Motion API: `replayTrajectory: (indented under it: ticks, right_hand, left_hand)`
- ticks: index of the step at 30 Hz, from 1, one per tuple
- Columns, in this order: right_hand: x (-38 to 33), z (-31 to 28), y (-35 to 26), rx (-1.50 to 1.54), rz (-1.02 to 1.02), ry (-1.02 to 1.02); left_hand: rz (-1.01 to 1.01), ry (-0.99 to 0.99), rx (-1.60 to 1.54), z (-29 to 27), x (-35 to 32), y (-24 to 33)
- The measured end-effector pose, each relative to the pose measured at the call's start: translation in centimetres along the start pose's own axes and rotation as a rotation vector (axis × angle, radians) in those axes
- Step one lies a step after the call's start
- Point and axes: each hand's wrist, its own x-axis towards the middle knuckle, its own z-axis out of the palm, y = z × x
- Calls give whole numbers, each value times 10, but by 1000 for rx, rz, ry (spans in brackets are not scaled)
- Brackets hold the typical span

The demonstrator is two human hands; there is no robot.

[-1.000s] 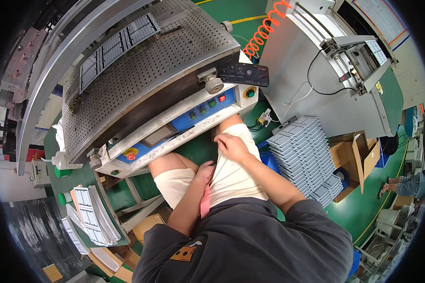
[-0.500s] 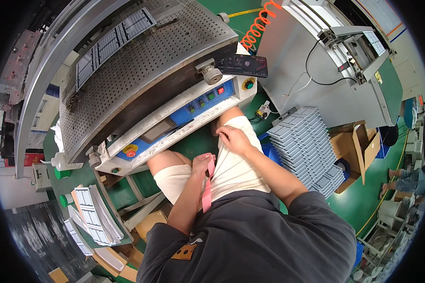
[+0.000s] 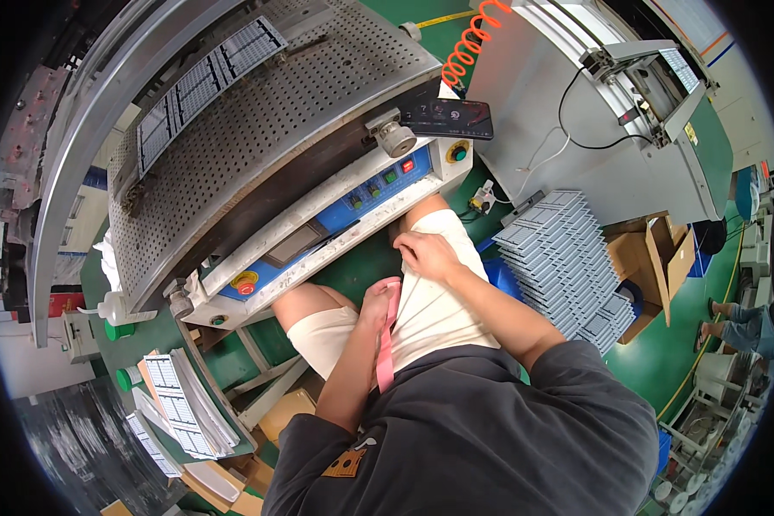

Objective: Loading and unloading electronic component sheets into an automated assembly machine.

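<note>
At my far left two stacks of printed sheets (image 3: 181, 404) lie on a low green shelf (image 3: 138, 357), near two green-capped bottles (image 3: 116, 327). Above them is the perforated metal plate (image 3: 267, 129) of the machine, with one printed sheet (image 3: 206, 73) on it. Its blue control panel (image 3: 335, 215) carries one red button on a yellow ring (image 3: 246, 285). My left hand (image 3: 377, 303) rests between my thighs, fingers closed on a pink strap (image 3: 385, 348). My right hand (image 3: 427, 255) lies flat on my white shorts (image 3: 434, 314), fingers loosely spread, holding nothing. Further right, one long fanned stack of grey sheets (image 3: 568, 258) sits just beside one open cardboard box (image 3: 654, 258).
</note>
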Motion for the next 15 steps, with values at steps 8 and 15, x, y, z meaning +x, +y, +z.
replayTrajectory:
  ticks: [8,15]
  right_hand:
    - [4,-12,9,271,76,168]
    - [43,-99,-30,328,94,621]
  left_hand:
    - [-39,-139,-87,10,4,3]
    - [-39,-33,50,-10,11,-10]
